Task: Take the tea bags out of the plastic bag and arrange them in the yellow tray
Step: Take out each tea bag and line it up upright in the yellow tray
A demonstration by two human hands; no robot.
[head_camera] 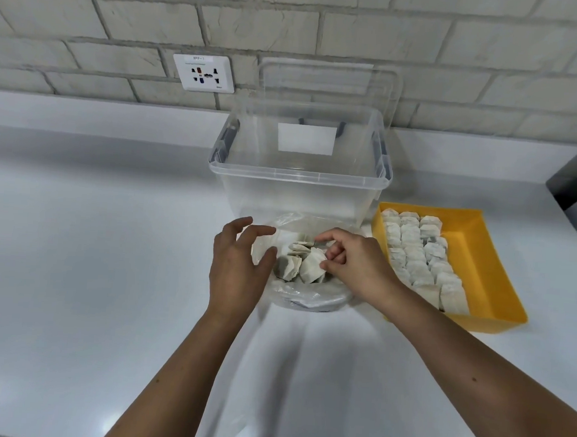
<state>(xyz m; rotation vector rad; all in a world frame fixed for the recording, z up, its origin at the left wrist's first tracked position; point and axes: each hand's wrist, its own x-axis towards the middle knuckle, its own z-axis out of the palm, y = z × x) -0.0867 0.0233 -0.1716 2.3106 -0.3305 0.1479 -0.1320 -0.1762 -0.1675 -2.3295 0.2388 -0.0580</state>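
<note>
Two hands at the plastic bag (309, 292), clear bin (298, 198) behind.
One tea bag (311, 268) pinched in right hand (355, 263) fingers; left hand (237, 266) spread, touching plastic.

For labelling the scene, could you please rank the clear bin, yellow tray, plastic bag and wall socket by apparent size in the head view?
1. clear bin
2. yellow tray
3. plastic bag
4. wall socket
Bin and tray look close; the tray sits nearer.
</note>
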